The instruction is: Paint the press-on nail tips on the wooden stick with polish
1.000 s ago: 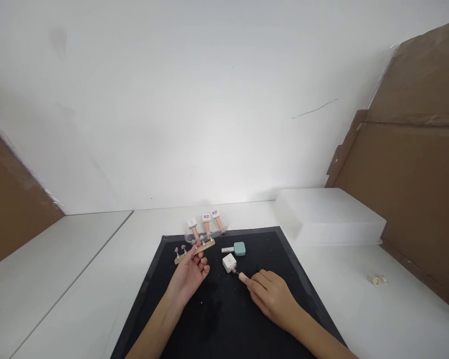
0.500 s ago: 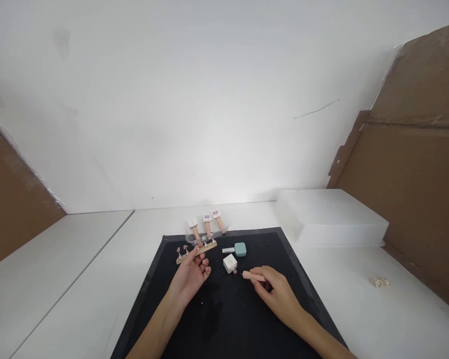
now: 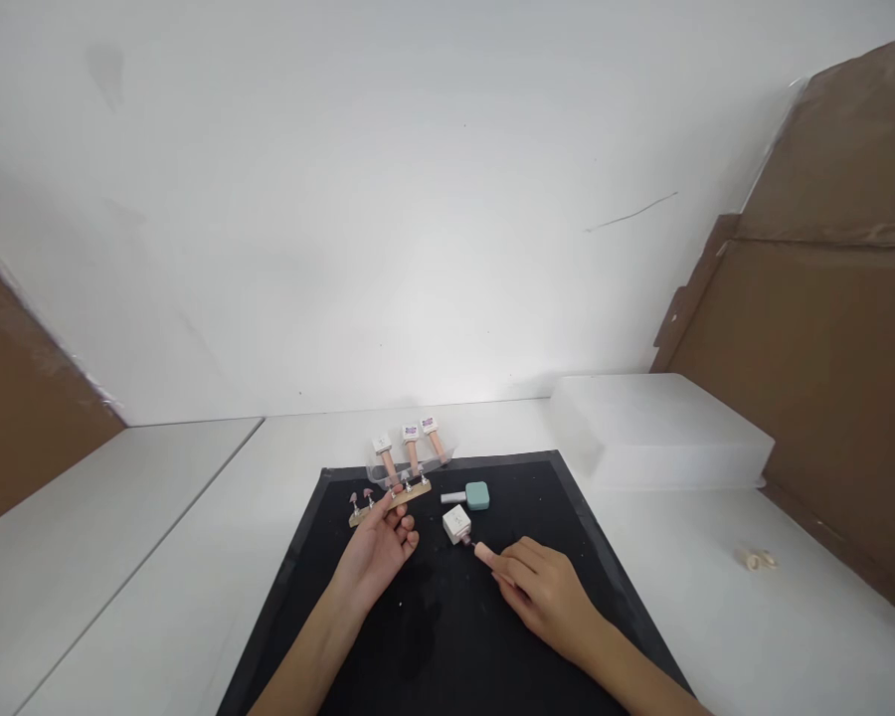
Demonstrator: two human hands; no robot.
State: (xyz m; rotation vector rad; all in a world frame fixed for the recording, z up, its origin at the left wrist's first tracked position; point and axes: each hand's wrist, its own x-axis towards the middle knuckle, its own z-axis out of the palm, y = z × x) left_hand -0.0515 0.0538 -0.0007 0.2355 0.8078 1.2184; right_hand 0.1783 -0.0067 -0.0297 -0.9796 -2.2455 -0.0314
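White surface: broad, running the width of the view under a white wall.
Brown cardboard: large sheet standing at the right edge.
Black mat: lies on the surface at centre; both forearms rest over it.
Translucent white box: on the surface, just beside the mat's far right corner.
Left hand: fingers loosely curled, fingertips touching the near edge of the wooden holder bar; closed grip not confirmed. The bar lies on the mat's far left part and carries small pink nail tips on pegs.
Right hand: pinched shut around a pale pink brush cap, whose tip sits at the neck of the white square bottle.
White square bottle: on the mat, centre, between the two hands.
Teal bottle: lying on its side just behind the white one.
Three pink-handled bottles: in a clear tray at the mat's far edge.
Small pale rings: on the surface, far right.
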